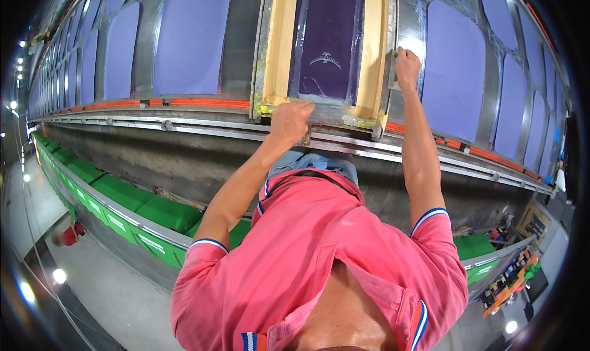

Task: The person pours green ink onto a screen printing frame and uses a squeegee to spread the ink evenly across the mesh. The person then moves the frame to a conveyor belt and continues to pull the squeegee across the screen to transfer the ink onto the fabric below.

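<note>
A screen printing frame with taped yellowish borders lies across the long table in front of me. Its dark purple mesh carries a small pale arched emblem. My left hand is closed on the frame's near edge, left of its middle, fingers curled under and partly hidden. At the frame's right side, my right hand is closed beside a small metal bracket and appears to grip it. Flat lilac fabric panels lie on the table left and right of the frame.
A metal rail with an orange-red strip runs along the table's near edge. Behind me stretches a row of green covers along a walkway. At the lower right stands an orange rack with small items.
</note>
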A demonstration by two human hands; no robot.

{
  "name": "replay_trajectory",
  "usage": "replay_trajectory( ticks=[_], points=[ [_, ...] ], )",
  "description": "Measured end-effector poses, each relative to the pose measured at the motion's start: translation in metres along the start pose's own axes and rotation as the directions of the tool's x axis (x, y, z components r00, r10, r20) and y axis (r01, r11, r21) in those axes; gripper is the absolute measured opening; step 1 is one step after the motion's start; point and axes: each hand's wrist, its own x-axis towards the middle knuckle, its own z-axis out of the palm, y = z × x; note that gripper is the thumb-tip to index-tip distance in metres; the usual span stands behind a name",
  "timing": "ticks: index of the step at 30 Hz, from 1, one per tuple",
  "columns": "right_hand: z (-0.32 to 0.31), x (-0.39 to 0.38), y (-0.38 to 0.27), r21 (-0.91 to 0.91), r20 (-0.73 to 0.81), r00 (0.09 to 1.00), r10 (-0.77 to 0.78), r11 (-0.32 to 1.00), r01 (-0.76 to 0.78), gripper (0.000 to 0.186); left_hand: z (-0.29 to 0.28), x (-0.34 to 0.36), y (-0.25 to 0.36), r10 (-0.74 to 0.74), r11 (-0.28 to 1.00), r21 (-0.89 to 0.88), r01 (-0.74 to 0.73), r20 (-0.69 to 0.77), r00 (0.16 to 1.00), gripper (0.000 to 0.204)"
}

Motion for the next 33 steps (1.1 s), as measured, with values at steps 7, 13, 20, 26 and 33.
replay_trajectory(
  ticks=[7,13,20,26,33],
  points=[
    [-0.002,-0.012,-0.026,-0.258,0.03,0.998,0.064,0.965,-0.054,0.046,0.034,0.019,-0.018,0.084,0.992,0.105,-0.069,-0.148,0.985,0.046],
    [0.005,-0.005,-0.055,-0.128,-0.239,0.93,-0.281,0.958,0.256,0.05,-0.001,0.173,-0.06,0.11,0.989,0.125,-0.084,-0.223,0.969,0.039],
    [0.042,0.103,-0.164,-0.122,-0.132,0.677,-0.724,0.69,0.714,0.032,-0.052,0.378,-0.098,0.202,0.969,0.196,-0.15,-0.284,0.937,0.012],
    [0.07,0.208,-0.258,-0.114,0.442,0.442,-0.78,0.44,0.891,0.019,-0.107,0.47,-0.107,0.073,0.964,0.258,-0.067,-0.011,0.997,0.022],
    [0.123,0.198,-0.236,-0.32,0.449,0.564,-0.693,0.465,0.825,0.017,-0.077,0.457,-0.132,0.19,0.939,0.316,-0.135,-0.149,0.97,0.017]
  ],
)
